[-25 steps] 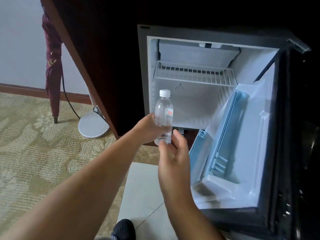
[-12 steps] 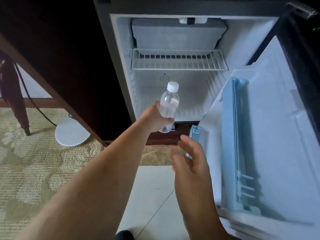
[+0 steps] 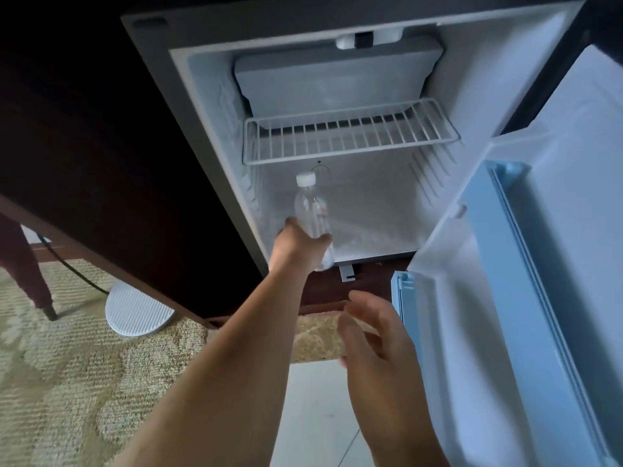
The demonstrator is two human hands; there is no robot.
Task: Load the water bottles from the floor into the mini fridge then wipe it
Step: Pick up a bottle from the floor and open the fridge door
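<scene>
Mini fridge [image 3: 371,203] open. Your left hand [image 3: 296,246] grips the water bottle [image 3: 312,210] upright at the fridge's lower mouth, under its wire shelf [image 3: 350,139]. Right hand [image 3: 374,335] below the fridge front, fingers loose, holding nothing. Loading step; next, likely: stand it on the fridge floor, release.

Left hand [image 3: 298,246] gripping bottle [image 3: 312,214], fridge [image 3: 371,203] open
</scene>
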